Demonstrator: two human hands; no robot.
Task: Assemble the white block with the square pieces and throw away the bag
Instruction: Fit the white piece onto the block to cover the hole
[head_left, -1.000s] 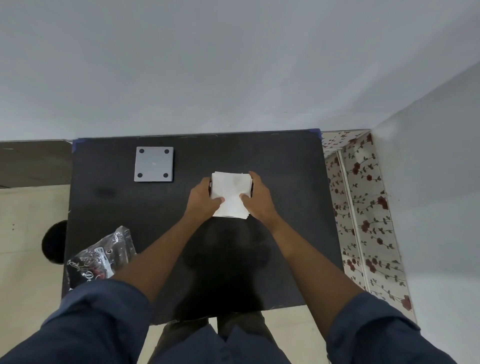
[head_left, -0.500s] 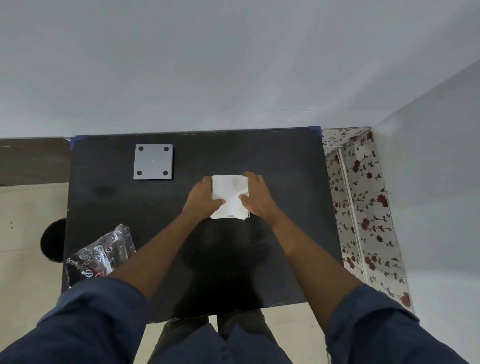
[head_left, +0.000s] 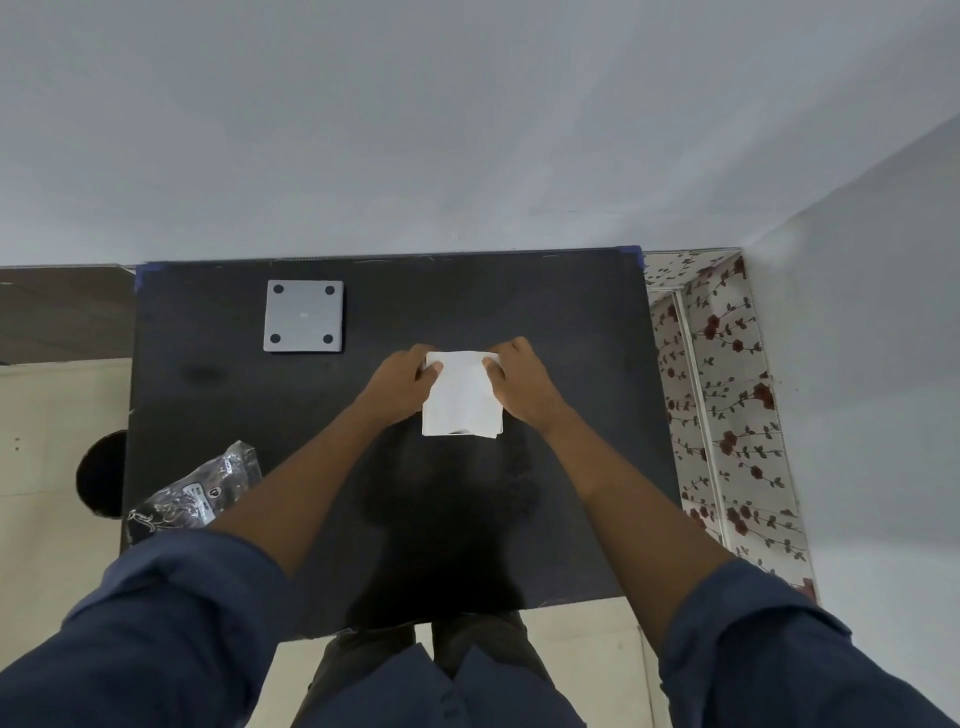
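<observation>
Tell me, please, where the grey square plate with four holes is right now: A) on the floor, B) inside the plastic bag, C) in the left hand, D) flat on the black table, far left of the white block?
D: the grey square plate lies flat on the black table, untouched, up and left of the white block that both hands hold.

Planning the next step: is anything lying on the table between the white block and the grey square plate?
Nothing visible does. The white block, held by the left hand and right hand, sits to the right of and nearer than the grey square plate; only bare black table lies between. The bag is off at the near left edge.
</observation>
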